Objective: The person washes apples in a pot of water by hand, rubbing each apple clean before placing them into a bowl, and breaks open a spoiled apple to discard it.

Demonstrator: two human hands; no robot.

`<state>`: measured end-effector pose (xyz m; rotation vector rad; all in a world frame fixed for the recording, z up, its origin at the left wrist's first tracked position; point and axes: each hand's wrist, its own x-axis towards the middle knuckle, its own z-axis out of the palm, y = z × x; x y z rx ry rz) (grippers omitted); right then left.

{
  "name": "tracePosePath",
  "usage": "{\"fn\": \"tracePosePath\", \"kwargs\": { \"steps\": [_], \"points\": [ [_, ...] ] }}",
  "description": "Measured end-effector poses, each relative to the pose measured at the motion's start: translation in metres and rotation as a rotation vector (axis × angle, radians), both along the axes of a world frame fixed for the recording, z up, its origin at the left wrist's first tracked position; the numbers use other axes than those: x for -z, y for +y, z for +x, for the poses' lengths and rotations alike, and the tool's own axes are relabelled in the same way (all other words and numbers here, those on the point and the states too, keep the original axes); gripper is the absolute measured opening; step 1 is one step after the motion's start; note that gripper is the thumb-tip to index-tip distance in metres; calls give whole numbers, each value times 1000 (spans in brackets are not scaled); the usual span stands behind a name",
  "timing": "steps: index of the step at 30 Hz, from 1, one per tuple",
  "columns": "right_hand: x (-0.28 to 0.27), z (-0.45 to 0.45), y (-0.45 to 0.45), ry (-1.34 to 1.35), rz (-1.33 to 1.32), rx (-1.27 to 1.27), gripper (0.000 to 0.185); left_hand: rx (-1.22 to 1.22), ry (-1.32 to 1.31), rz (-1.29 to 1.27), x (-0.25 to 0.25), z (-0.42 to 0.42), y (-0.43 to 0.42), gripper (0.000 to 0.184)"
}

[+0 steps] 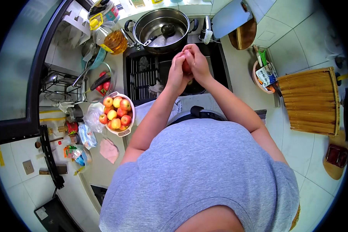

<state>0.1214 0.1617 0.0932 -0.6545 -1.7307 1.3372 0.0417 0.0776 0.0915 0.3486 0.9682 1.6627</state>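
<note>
Both my hands are together over the dark sink (138,87), wrapped round a red apple (186,67). My left hand (177,72) curls about its left side, and my right hand (198,62) closes over its right side and top. Only a small strip of the fruit's red skin shows between them. Just beyond my hands stands a large steel pot (143,25) with black handles. Left of my left forearm, a pale colander (133,112) holds several red and yellow apples (116,112).
Left on the counter are a glass bowl (111,83) with red vegetables and an eggplant, an oil bottle (115,40), a plastic bag (93,118) and a pink cloth (109,150). Right are cutting boards (230,21), a small basket (257,73) and a bamboo rack (309,101).
</note>
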Motion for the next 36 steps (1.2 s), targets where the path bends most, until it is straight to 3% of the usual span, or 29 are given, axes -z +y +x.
{"fn": "tracePosePath", "kwargs": {
  "steps": [1,6,8,10,14,16,17,18,20,23,25,28,30,34,36],
  "points": [
    [-2,1,-2,-168,221,31,22,25,-80,2,9,-3,1,49],
    [-15,0,-12,-131,521,-77,38,-109,-225,69,-1,-7,-1,50],
    [-20,2,-13,-45,274,-229,41,-73,-270,83,-1,-11,-5,49],
    [-23,4,-13,-78,266,-256,44,-51,-251,66,2,-11,-6,49],
    [-19,-5,-24,26,35,-105,29,-157,-36,165,8,6,-6,50],
    [-19,-11,-23,40,-267,-62,26,-154,-50,174,18,4,-4,51],
    [-21,-9,-18,105,-524,-162,29,-198,150,205,23,4,-1,52],
    [-19,-8,-14,105,-525,-162,29,-241,350,235,24,4,-1,53],
    [-14,-4,-8,215,-525,-388,29,-237,326,229,26,1,-3,53],
    [-34,11,-13,232,-546,-453,27,-169,131,141,-6,-4,-14,51],
    [-35,17,-12,258,-547,-563,29,-197,211,149,7,-5,-11,51],
    [-19,20,-7,216,-596,-548,28,-230,419,161,7,-1,-9,52],
    [-15,18,-4,180,-581,-512,28,-322,809,168,-1,4,-12,50],
    [-10,10,-5,238,-651,-394,25,-308,913,184,-1,8,-12,49],
    [-11,14,-7,228,-622,-442,28,-350,785,188,7,5,-7,49]
  ]
}}
